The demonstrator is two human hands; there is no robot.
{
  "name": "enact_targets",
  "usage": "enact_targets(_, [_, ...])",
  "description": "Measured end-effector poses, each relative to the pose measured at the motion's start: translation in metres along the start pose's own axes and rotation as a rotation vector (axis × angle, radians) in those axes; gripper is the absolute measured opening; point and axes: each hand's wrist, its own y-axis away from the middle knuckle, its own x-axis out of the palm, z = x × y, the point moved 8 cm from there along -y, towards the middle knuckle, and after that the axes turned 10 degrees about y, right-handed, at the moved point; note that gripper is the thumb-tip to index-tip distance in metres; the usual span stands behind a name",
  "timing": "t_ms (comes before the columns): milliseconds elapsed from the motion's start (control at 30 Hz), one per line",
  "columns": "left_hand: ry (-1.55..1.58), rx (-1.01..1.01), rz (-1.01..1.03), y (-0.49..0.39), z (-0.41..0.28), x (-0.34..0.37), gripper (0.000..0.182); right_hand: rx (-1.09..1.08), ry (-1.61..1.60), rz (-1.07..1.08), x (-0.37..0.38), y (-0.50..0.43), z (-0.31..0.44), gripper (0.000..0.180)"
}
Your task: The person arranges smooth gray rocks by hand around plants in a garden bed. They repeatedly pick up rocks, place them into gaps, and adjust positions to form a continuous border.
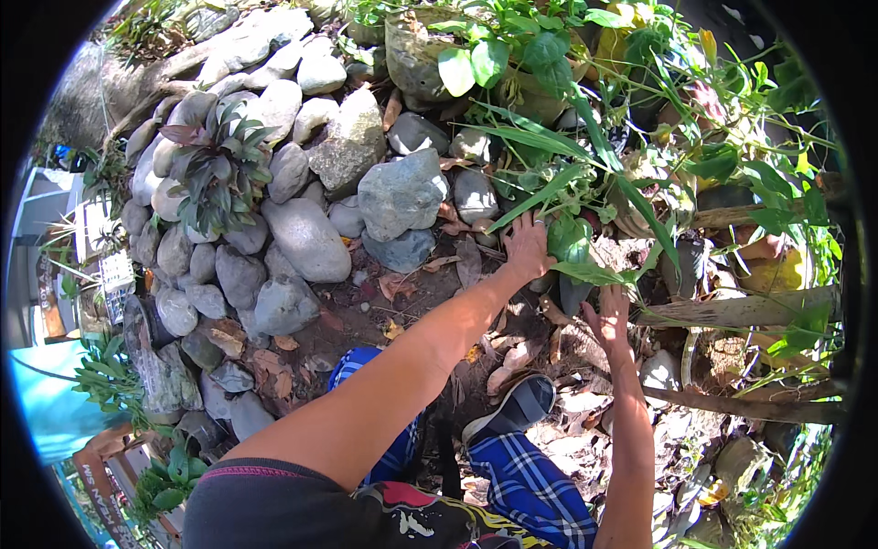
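Note:
My left hand (528, 248), with a ring on one finger, reaches down among green leaves beside small stones. Its fingertips are partly hidden by foliage. Close to it hangs a broad green leaf (571, 237). To the right, my right hand (609, 317) is near the ground, its fingers covered by a long leaf (590, 272). Between the two hands lies a dark grey stone (573, 295); I cannot tell whether either hand touches it. Long blade-like leaves (549, 195) spread above both hands.
River stones (307, 239) are piled at left around a dark-leaved plant (223, 165). A weathered pot (418, 62) stands at the top. Wooden poles (744, 309) jut in from the right. Dry leaves (511, 364) litter the soil by my shoe (511, 408).

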Motion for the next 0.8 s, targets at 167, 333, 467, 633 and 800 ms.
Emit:
enact_targets(167, [-0.059, -0.035, 0.133, -0.023, 0.007, 0.012, 0.096, 0.129, -0.157, 0.404, 0.034, 0.002, -0.01, 0.087])
enact_targets(333, [-0.104, -0.108, 0.124, -0.025, 0.012, 0.022, 0.083, 0.14, -0.234, 0.366, 0.047, -0.018, 0.012, 0.083])
enact_targets(467, [-0.127, 0.008, -0.08, -0.014, 0.004, 0.004, 0.083, 0.335, -0.146, 0.196, 0.064, -0.014, 0.016, 0.109])
enact_targets(633, [-0.228, 0.085, 0.02, 0.013, -0.012, 0.005, 0.084, 0.245, 0.103, 0.283, 0.088, -0.009, 0.005, 0.095])
enact_targets(800, [-0.11, -0.042, 0.089, 0.002, 0.002, 0.009, 0.095, 0.117, 0.278, 0.334, 0.095, -0.009, 0.003, 0.088])
